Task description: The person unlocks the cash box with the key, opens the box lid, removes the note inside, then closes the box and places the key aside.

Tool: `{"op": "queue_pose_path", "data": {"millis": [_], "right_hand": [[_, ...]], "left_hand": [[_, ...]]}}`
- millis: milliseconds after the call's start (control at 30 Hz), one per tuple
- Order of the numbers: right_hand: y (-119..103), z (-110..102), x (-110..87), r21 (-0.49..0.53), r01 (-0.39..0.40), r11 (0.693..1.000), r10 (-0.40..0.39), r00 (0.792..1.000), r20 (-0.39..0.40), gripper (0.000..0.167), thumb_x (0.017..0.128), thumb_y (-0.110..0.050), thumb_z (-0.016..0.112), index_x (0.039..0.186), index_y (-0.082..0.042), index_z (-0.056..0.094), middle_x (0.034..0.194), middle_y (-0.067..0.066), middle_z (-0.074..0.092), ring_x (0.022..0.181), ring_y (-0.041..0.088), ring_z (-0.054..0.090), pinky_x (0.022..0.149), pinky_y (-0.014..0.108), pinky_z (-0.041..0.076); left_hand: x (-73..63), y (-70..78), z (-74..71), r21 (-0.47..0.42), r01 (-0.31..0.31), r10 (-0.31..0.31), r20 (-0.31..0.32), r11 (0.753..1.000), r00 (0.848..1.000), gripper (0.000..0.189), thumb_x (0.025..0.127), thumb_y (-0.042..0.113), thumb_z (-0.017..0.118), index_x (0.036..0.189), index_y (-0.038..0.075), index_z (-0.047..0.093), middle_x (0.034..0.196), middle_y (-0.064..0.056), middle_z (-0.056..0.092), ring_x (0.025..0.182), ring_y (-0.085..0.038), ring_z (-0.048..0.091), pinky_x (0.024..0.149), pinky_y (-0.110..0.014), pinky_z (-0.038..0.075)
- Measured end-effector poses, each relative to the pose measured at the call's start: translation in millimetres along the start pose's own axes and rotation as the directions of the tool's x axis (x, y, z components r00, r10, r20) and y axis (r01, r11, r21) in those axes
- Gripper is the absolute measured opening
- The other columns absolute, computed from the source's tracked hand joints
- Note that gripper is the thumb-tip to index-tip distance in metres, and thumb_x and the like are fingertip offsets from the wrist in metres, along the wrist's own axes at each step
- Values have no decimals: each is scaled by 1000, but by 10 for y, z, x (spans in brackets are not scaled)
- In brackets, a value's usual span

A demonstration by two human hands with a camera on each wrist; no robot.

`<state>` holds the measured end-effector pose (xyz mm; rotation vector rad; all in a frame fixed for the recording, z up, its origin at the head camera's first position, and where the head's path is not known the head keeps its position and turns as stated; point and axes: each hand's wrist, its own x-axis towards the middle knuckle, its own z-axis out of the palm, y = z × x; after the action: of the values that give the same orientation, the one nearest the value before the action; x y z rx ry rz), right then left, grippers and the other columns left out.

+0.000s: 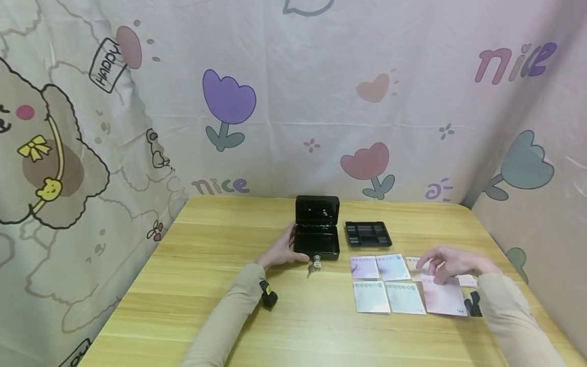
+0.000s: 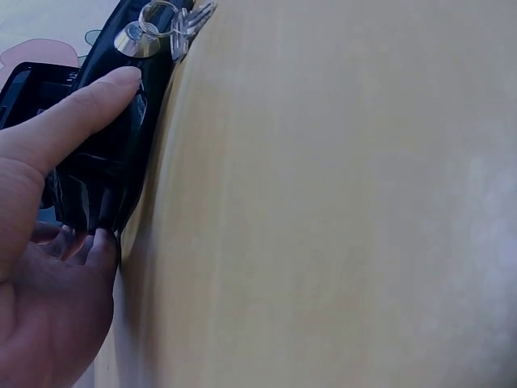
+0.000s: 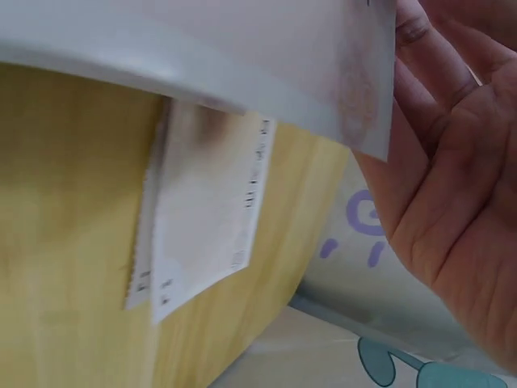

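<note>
A small black cash box (image 1: 316, 240) stands with its lid raised, a ring of keys (image 1: 315, 266) hanging from the front lock. My left hand (image 1: 285, 248) grips its left front corner, and in the left wrist view the thumb (image 2: 97, 105) lies along the front beside the lock (image 2: 137, 39). At the right, my right hand (image 1: 451, 262) pinches the top edge of a pink-tinted note paper (image 1: 445, 299), which is lifted off the table in the right wrist view. White note papers (image 3: 214, 210) lie beneath it, partly hidden by the hand in the head view.
A black compartment tray (image 1: 368, 234) sits right of the box. Several note papers, including a purple one (image 1: 364, 268), a blue one (image 1: 392, 267) and a pale green one (image 1: 371, 297), lie in rows in front of it. Printed cloth (image 1: 293, 102) hangs behind the wooden table (image 1: 183, 306).
</note>
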<state>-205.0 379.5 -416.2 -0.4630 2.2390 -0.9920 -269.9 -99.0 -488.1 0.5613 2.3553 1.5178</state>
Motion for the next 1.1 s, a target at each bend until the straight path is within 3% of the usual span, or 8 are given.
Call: {"op": "queue_pose_path", "data": {"millis": [267, 467, 733, 1100], "right_hand": [[81, 49, -2, -2, -36, 999, 36, 998, -44, 51, 73, 5, 73, 123, 7, 63, 86, 7, 66, 70, 10, 60, 61, 19, 49], [107, 68, -13, 10, -17, 1000, 17, 998, -56, 51, 74, 4, 76, 122, 11, 61, 87, 15, 70, 74, 13, 65, 64, 21, 54], [94, 97, -11, -49, -37, 998, 31, 993, -115, 49, 75, 4, 76, 122, 10, 62, 89, 11, 72, 78, 14, 65, 68, 23, 55], [99, 147, -8, -71, -27, 997, 18, 991, -129, 49, 74, 3, 78, 120, 8, 63, 88, 10, 73, 78, 15, 66, 68, 24, 56]], "left_hand": [[11, -15, -7, 51, -41, 42, -14, 998, 999, 123, 77, 18, 88, 160, -2, -1, 167, -29, 5, 152, -48, 20, 127, -54, 22], [12, 4, -12, 19, -21, 21, -10, 1000, 1000, 123, 77, 15, 88, 161, 1, 0, 169, -25, 5, 154, -43, 19, 129, -49, 20], [11, -7, -7, 17, -10, 10, -7, 1000, 1000, 125, 76, 15, 89, 161, 1, -2, 169, -23, 4, 155, -41, 18, 129, -48, 20], [16, -23, 4, 12, -28, 28, -8, 1000, 1000, 124, 76, 15, 89, 161, 1, 0, 169, -23, 5, 155, -42, 18, 129, -48, 19]]}}
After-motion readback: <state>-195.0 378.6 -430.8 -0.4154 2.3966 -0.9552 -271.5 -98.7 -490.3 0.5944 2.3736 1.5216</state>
